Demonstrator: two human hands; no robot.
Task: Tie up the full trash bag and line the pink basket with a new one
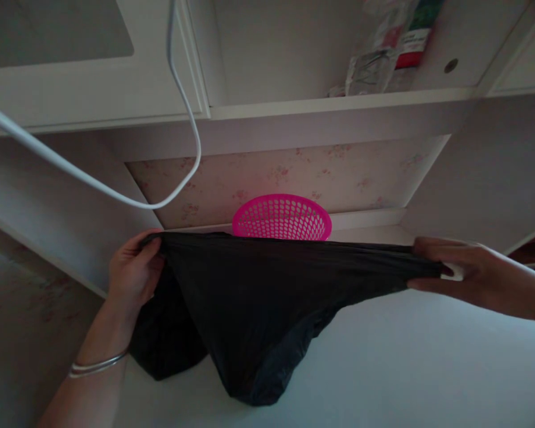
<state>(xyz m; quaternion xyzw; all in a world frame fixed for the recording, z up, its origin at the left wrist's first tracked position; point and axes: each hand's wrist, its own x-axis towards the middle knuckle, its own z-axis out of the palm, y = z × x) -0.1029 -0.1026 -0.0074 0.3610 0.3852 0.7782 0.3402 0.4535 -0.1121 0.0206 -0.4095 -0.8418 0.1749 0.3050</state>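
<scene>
A black plastic bag (258,309) is stretched sideways between my two hands, its top edge drawn nearly straight. My left hand (136,267) pinches one upper corner of it, and part of the bag hangs down behind that wrist. At the other end, my right hand (455,267) grips the gathered plastic between thumb and fingers; something small and white shows within that grip, too little of it to name. Just behind the bag's upper edge stands a bright pink perforated basket (280,214), its lower part hidden by the plastic.
A white cable (116,193) loops down at upper left. Above is a white cabinet (84,95) with an open shelf (294,107) holding clear plastic packaging (370,68) and a green-and-red package (417,38). A white surface (405,356) lies below, with floral wallpaper (361,172) behind.
</scene>
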